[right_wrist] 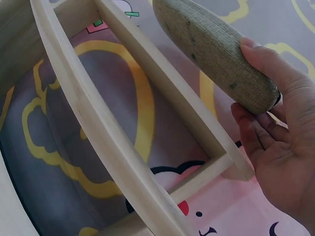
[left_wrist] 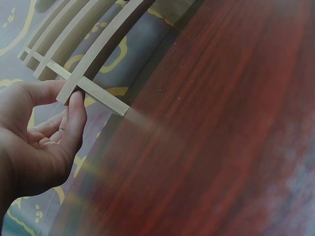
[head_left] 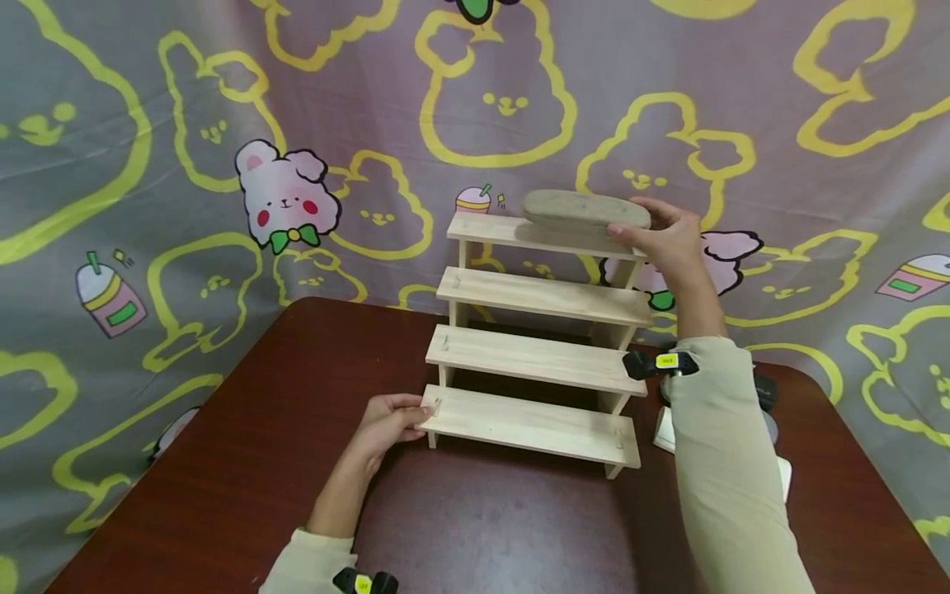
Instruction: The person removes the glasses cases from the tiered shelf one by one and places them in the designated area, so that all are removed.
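A four-tier wooden display rack (head_left: 530, 355) stands on the table, its steps rising toward the back. My left hand (head_left: 386, 425) pinches the left end of the lowest step (left_wrist: 86, 69) between thumb and fingers. At the top right, my right hand (head_left: 671, 239) grips one end of a long, rounded, cloth-covered glasses case (head_left: 582, 209). The case lies lengthwise close over the top step (head_left: 490, 228), overlapping it in the head view. In the right wrist view, thumb and fingers hold the near end of the case (right_wrist: 216, 54), its weave and small dark spots showing.
A dark red wooden table (head_left: 312, 371) carries the rack. To the right, partly hidden by my right sleeve (head_left: 720, 445), lie a small white object (head_left: 664, 431) and a black one (head_left: 766, 389). A patterned cloth (head_left: 371, 107) hangs right behind the rack.
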A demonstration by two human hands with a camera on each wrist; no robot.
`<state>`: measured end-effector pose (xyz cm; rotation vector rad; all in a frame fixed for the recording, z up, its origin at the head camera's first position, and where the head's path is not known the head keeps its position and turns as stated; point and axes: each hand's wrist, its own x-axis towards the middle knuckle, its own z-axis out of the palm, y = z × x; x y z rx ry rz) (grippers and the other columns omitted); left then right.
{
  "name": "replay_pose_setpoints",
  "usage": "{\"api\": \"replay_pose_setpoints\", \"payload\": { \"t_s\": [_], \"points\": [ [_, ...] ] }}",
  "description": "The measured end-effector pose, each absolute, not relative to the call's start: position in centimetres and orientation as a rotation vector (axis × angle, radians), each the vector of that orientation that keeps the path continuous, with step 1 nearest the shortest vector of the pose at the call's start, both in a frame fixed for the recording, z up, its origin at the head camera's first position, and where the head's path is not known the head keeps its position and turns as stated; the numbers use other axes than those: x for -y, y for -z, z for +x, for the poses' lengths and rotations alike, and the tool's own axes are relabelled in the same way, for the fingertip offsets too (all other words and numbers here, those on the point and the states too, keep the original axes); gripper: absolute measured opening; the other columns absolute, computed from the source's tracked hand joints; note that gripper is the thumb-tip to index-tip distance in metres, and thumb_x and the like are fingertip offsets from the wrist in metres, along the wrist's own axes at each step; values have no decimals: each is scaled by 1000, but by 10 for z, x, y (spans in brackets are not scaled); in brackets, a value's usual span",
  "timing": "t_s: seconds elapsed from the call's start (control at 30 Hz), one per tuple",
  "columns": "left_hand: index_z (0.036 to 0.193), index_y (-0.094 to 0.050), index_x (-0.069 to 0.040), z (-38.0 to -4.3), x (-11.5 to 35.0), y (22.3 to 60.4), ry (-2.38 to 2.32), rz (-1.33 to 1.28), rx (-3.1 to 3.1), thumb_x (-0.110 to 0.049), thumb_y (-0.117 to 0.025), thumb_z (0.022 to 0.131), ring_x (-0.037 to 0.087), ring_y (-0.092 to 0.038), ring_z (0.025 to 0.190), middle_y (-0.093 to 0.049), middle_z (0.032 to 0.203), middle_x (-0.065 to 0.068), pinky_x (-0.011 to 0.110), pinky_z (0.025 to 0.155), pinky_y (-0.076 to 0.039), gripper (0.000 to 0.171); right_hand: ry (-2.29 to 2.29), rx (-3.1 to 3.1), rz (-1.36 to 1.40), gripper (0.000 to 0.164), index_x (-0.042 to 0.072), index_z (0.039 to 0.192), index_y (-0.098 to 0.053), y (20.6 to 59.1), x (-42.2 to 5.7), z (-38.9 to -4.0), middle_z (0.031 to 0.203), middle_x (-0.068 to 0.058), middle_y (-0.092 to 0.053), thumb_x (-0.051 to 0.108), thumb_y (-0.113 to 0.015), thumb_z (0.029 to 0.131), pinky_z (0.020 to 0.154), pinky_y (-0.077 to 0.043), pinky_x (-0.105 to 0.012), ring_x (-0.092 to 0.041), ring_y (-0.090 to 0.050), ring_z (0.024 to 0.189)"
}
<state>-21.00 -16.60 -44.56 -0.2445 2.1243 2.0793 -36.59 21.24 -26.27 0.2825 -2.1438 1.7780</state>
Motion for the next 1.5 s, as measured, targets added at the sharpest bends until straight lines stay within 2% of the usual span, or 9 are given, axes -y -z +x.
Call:
{"api": "replay_pose_setpoints", "payload": {
  "t_s": [0.13, 0.3, 0.4, 0.6, 0.7, 1.03, 1.5],
  "points": [
    [125, -60, 17, -211, 165, 445, -2088, -244, -2123, -5, -68, 92, 5, -64, 75, -68, 98, 7, 14, 63, -59, 40, -1782, 2134, 256, 46, 13, 123, -72, 264, -221, -364, 95, 19, -69, 10, -87, 79, 73, -51, -12, -2, -61, 92],
    [126, -59, 17, -212, 166, 445, -2094, -238, -2120, -4, -68, 92, 5, -64, 75, -68, 96, 5, 14, 63, -59, 40, -1792, 2097, 212, 41, 17, 118, -73, 265, -229, -360, 97, 19, -68, 9, -86, 80, 73, -51, -12, -5, -59, 96],
    [125, -59, 18, -212, 166, 445, -2102, -237, -2116, -3, -67, 92, 5, -64, 73, -68, 94, 5, 13, 62, -59, 40, -1828, 2045, 218, 40, 19, 114, -75, 267, -233, -358, 96, 18, -69, 6, -86, 79, 70, -51, -12, -4, -59, 94],
    [126, -58, 18, -212, 168, 445, -2101, -228, -2121, -3, -67, 92, 5, -64, 74, -69, 94, 6, 13, 62, -59, 41, -1874, 1952, 246, 40, 16, 113, -76, 269, -241, -352, 94, 16, -71, 1, -86, 77, 61, -50, -12, -3, -61, 88],
    [126, -58, 18, -212, 167, 446, -2099, -226, -2124, -3, -67, 92, 5, -64, 74, -70, 94, 6, 13, 62, -59, 41, -1850, 1947, 248, 38, 17, 112, -76, 268, -244, -348, 96, 15, -71, 3, -86, 78, 64, -52, -10, -4, -62, 89],
    [124, -61, 16, -213, 166, 447, -2092, -239, -2129, -4, -68, 92, 6, -64, 74, -68, 95, 7, 14, 63, -59, 39, -1973, 1782, 340, 37, 9, 109, -77, 261, -253, -336, 97, 7, -73, -8, -82, 77, 72, -59, -10, -7, -64, 91],
    [123, -62, 16, -211, 166, 449, -2089, -267, -2136, -4, -68, 91, 7, -64, 75, -68, 97, 8, 15, 64, -59, 37, -2012, 1690, 293, 41, 7, 110, -77, 265, -275, -314, 97, 4, -74, -15, -80, 76, 70, -59, -9, -7, -66, 88]
  ]
}}
